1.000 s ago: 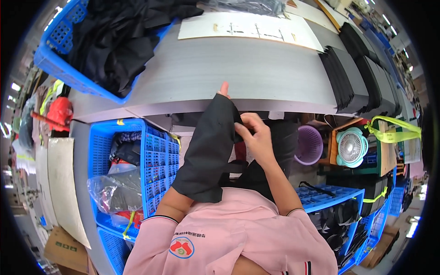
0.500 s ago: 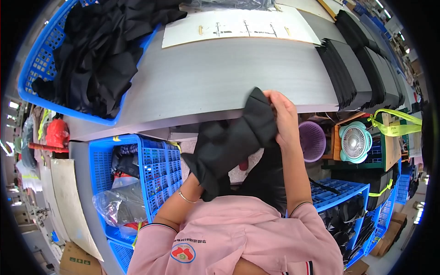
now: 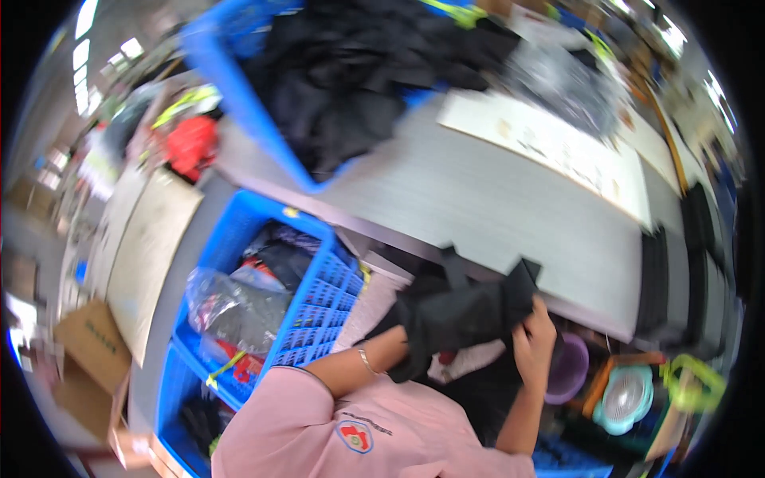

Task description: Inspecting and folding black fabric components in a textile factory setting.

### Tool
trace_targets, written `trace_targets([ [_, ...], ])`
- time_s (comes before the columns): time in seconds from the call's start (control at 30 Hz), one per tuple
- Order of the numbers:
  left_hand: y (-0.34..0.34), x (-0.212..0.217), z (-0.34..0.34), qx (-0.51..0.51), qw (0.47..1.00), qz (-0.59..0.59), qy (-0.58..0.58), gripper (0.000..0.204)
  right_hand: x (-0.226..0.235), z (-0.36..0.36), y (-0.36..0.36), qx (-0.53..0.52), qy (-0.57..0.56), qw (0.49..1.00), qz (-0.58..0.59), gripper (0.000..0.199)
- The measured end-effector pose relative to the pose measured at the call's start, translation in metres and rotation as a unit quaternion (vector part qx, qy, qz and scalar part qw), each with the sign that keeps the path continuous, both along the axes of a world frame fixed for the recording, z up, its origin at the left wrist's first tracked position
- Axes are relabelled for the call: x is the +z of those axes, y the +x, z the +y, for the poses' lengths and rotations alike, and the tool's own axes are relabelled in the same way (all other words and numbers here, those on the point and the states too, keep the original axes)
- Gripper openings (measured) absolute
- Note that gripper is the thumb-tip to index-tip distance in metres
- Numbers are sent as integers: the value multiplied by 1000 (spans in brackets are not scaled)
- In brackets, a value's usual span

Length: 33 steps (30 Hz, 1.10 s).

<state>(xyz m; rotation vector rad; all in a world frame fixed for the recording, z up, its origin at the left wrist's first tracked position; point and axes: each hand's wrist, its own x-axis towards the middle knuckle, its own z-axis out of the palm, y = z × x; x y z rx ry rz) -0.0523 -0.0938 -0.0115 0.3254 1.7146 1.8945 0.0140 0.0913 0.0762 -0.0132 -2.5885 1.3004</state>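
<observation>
A black fabric piece (image 3: 458, 319), sleeve-like and folded with pointed corners, is held up over my lap at the table's near edge. My right hand (image 3: 535, 338) pinches its right end, with thumb and fingers closed on the cloth. From the left, my left wrist (image 3: 388, 350), with a bracelet just above it, goes into or behind the cloth. The left hand itself is covered by the fabric, so its fingers do not show. Motion blur softens the outlines of the cloth.
A blue basket (image 3: 263, 119) heaped with black fabric pieces (image 3: 343, 80) stands on the grey table (image 3: 382, 175). A white marked board (image 3: 550, 151) and stacked black panels (image 3: 665, 287) lie farther right. Below are another blue basket (image 3: 315, 295), a purple bin (image 3: 567, 368) and a fan (image 3: 624, 398).
The view has turned and swung left, bringing more of the left baskets into sight. The right hand still grips the black fabric piece, now stretched more level, and the left hand stays covered by it.
</observation>
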Motion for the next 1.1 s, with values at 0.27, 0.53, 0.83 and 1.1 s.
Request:
trace_targets([
  [0.27, 2, -15, -46, -1, 996, -85, -42, 43, -29, 35, 19, 91, -477, 874, 36, 46],
  [0.53, 41, 40, -84, -98, 995, 15, 13, 31, -17, 33, -35, 0, -521, 852, 55, 35],
  [0.83, 86, 171, -164, 237, 894, 359, 126, 8, 18, 14, -8, 20, -526, 850, 9, 48],
  [1.1, 149, 338, -88, 509, 288, 602, 543, 20, -17, 29, 29, 19, -547, 837, 7, 40],
])
